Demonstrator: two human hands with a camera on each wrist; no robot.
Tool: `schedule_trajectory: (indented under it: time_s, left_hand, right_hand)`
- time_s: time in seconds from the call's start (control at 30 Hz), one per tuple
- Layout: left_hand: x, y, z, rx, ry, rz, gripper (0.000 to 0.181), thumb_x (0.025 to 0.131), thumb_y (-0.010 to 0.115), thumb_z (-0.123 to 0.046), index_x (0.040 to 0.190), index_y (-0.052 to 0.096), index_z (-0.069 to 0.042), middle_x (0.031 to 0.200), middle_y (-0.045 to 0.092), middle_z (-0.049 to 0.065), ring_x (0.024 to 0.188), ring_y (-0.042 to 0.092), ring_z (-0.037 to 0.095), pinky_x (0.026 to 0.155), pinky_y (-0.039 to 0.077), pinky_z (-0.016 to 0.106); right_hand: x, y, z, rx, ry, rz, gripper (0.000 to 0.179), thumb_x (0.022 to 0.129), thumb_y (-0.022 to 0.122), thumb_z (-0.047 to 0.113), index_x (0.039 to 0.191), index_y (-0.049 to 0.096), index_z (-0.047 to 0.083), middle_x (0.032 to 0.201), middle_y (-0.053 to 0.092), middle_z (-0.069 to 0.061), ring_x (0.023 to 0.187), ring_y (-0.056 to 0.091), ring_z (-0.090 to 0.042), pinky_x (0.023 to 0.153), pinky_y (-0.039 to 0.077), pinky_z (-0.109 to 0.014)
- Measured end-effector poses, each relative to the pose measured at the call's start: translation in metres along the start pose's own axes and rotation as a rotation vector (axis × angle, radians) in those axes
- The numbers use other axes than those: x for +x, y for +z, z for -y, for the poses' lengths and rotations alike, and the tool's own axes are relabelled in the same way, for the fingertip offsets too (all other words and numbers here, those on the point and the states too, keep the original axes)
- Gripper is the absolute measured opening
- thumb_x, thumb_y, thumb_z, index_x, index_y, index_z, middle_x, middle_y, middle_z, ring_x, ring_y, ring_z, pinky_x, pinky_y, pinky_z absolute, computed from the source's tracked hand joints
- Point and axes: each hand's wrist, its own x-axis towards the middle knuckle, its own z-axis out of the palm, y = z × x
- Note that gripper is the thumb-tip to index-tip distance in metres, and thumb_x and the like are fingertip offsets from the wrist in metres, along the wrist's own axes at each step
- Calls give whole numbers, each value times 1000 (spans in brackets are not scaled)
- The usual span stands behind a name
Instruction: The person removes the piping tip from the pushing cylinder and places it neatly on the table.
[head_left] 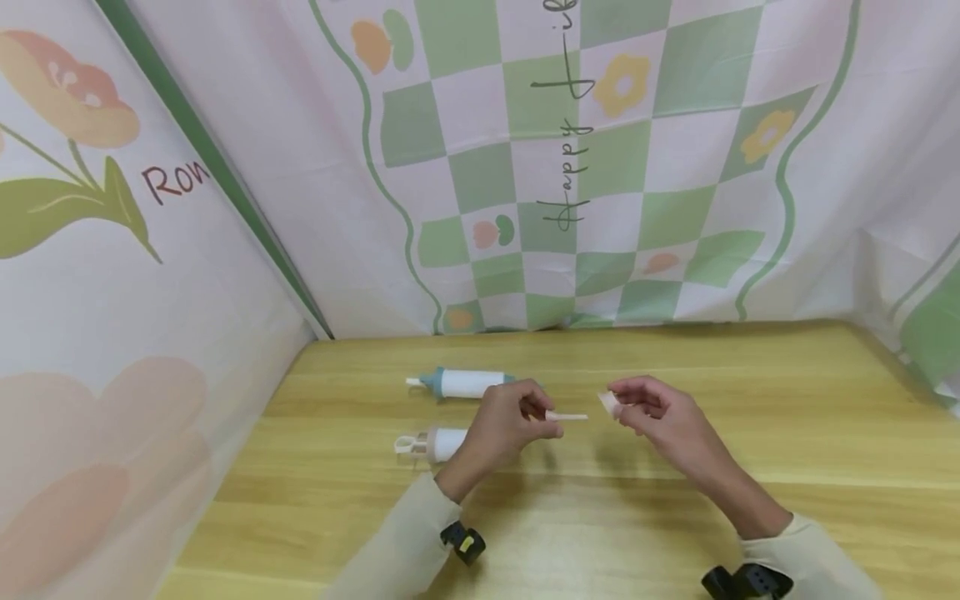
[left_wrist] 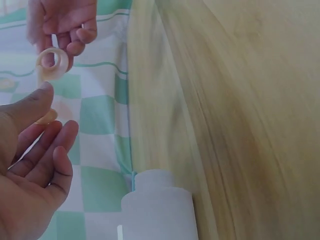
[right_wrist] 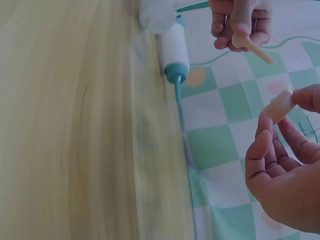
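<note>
With left hand (head_left: 508,414), pinches a pale stemmed piece (head_left: 573,417) by one end; with right hand (head_left: 669,417), pinches a pale ring (head_left: 610,406) — probably best to grip lightly, steady both wrists and keep stem facing ring. Holds both pieces between the hands, near each other but apart, above the wooden table (head_left: 847,433). On the table, has two white-bodied tubes (head_left: 472,383) lying near the left hand — partly hidden.
</note>
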Motion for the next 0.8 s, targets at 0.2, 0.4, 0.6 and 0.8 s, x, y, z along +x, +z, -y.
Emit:
schedule_trajectory:
  time_s: [0.2, 0.4, 0.6, 0.8]
  left_hand:
    - [9, 5, 2, 115, 3, 47, 21, 76, 88, -11, 82, 68, -10, 77, 63, -10, 73, 58, 3, 64, 50, 19]
    - [23, 14, 4, 189, 9, 83, 27, 73, 91, -11, 78, 65, -12, 75, 63, -10, 71, 57, 2, 65, 49, 18]
    - [35, 24, 6, 216, -3, 131, 27, 72, 91, -9, 77, 65, -10, 71, 61, -9, 67, 56, 5, 60, 48, 18]
    - [38, 37, 12, 355, -73, 176, 33, 71, 91, -8, 69, 58, -13, 65, 56, -7, 60, 50, 7, 55, 43, 19]
  right_hand:
    - [1, -7, -12, -147, -8, -10, 34, 100, 65, 23, 127, 61, 3, 110, 66, -9, 94, 61, -24, 70, 54, -31]
    - [2, -14, -18, -250, -56, -3, 31, 96, 70, 21, 120, 65, 3, 103, 69, -6, 88, 62, -21, 68, 53, -29]
    - [4, -18, -27, -331, -73, 11, 27, 91, 74, 18, 112, 68, 2, 97, 69, -2, 85, 62, -19, 69, 53, -28]
    - [5, -16, -38, -424, -57, 37, 24, 88, 75, 14, 108, 69, 2, 95, 69, -2, 86, 63, -19, 74, 54, -35]
